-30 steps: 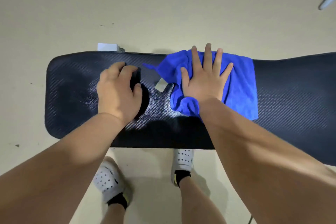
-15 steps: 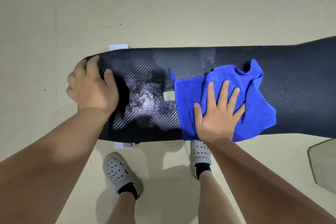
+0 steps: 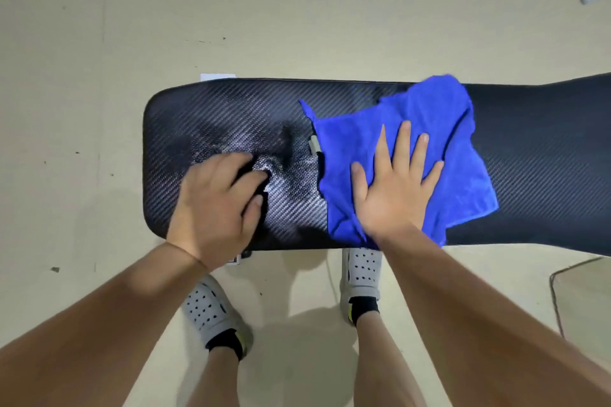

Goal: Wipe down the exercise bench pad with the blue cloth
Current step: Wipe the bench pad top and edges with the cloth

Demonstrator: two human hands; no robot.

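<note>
On the bench pad [image 3: 529, 158], mid-length: blue cloth [image 3: 429, 129] spread loose, far corner rucked at the pad's far edge. Right hand [image 3: 393, 188] lies flat on it, fingers splayed, pressing only, gripping nothing. Left hand [image 3: 215, 208] braces bare on the pad's left end, fingers loosely curled, empty. Risks: with no grip, cloth may bunch or slip from under the palm; near hem could drag off the pad's near edge; cloth tag [image 3: 314, 144] may fold under.

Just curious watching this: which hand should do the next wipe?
The right hand: it lies flat, fingers spread, on the blue cloth. The left hand rests bare on the bench pad.
</note>
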